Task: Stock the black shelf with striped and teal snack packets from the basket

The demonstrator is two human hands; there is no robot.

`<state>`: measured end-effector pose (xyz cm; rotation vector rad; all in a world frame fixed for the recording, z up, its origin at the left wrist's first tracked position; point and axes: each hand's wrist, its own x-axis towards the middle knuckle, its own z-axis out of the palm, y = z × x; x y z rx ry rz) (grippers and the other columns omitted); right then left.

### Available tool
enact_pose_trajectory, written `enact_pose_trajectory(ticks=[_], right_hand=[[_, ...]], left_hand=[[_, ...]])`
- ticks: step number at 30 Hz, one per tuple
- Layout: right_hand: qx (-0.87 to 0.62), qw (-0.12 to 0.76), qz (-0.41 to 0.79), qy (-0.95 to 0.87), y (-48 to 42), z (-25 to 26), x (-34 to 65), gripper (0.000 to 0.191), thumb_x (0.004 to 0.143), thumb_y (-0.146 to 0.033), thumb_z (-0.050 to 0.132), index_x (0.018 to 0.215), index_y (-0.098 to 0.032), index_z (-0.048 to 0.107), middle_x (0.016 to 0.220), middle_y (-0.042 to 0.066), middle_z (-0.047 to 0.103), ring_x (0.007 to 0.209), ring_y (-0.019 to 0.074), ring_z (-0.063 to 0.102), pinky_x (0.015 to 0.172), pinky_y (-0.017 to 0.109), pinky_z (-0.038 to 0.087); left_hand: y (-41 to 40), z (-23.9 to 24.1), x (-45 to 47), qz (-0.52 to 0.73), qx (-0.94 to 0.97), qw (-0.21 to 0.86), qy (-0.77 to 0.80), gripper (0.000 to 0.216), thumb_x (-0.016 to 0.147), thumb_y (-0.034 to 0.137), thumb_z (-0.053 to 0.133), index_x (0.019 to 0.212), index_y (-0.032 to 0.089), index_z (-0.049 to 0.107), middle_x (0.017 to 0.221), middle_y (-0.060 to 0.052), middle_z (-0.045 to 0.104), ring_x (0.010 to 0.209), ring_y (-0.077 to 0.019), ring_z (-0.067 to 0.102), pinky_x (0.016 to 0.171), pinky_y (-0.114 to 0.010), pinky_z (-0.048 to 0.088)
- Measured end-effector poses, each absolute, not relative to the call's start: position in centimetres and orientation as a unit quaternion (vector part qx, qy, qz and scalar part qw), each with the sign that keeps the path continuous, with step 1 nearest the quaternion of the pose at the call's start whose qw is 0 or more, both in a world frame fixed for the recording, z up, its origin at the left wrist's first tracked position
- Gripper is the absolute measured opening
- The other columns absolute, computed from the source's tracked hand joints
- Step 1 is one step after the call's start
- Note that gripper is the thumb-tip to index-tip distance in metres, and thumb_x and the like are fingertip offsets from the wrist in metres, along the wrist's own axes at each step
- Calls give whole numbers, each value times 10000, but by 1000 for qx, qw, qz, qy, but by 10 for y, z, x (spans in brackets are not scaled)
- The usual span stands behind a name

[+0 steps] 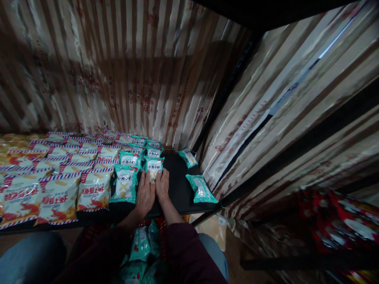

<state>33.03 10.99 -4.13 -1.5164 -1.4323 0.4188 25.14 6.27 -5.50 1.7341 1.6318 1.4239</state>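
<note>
As L hand (145,196) touches, pkt (154,165) lengthwise fwd

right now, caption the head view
Left hand and right hand touch a teal packet on a dark shelf beside red-striped packets

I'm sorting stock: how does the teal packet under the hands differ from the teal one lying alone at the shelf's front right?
The packet at the hands sits in line with a teal row; the lone packet lies askew on bare black shelf. The left hand and right hand touch the first; nothing touches the second. Both are teal.
</note>
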Motion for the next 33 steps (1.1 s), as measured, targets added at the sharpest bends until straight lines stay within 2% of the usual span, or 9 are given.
enact_pose_trajectory(ticks=[9, 13, 18, 24, 28, 30, 33], right_hand=[[-600, 503, 159, -601, 129, -44, 328, 377, 918, -380, 317, 1150, -143, 497, 1261, 177, 504, 1206, 243, 456, 1045, 440, 357], [-595, 500, 169, -606, 135, -44, 329, 350, 918, -376, 355, 1157, -163, 495, 1284, 160, 493, 1224, 231, 450, 1048, 435, 361], [-579, 490, 194, -622, 135, -43, 332, 396, 912, -422, 371, 1163, -148, 507, 1293, 166, 484, 1226, 224, 451, 1059, 416, 353], [-578, 513, 229, -592, 145, -40, 340, 530, 936, -474, 246, 1223, -123, 521, 1329, 166, 510, 1281, 215, 430, 1102, 413, 294], [-604, 519, 286, -533, 170, -37, 345, 635, 944, -512, 155, 1353, -121, 444, 1437, 142, 435, 1357, 201, 365, 1130, 416, 253], [-598, 523, 303, -527, 182, -37, 346, 657, 944, -532, 144, 1378, -126, 425, 1434, 134, 444, 1350, 196, 384, 1122, 412, 268], [-570, 531, 291, -555, 194, -38, 344, 669, 945, -553, 134, 1343, -146, 486, 1347, 125, 543, 1272, 199, 483, 1072, 400, 343]], left_hand=[[74, -52, 253, 534, 613, 163, 560, 557, 968, 372, 246, 1457, 105, 265, 1563, -169, 161, 1442, -237, 162, 1168, -452, 203], [79, -54, 254, 538, 629, 128, 547, 530, 969, 357, 252, 1446, 129, 298, 1555, -148, 211, 1443, -228, 161, 1172, -471, 187], [83, -57, 255, 528, 634, 100, 556, 525, 970, 335, 254, 1431, 92, 316, 1547, -173, 218, 1451, -234, 113, 1170, -491, 169], [82, -56, 257, 529, 630, 84, 562, 517, 970, 322, 259, 1434, 98, 311, 1540, -180, 234, 1447, -237, 137, 1161, -495, 191], [82, -55, 258, 529, 628, 76, 566, 511, 970, 317, 263, 1446, 134, 295, 1540, -170, 241, 1445, -239, 150, 1152, -510, 205], [82, -54, 258, 525, 630, 81, 567, 511, 969, 315, 267, 1445, 133, 295, 1543, -174, 231, 1448, -238, 133, 1152, -508, 206], [82, -54, 258, 520, 634, 80, 567, 514, 967, 307, 275, 1442, 111, 295, 1540, -193, 225, 1450, -242, 118, 1152, -513, 201]])
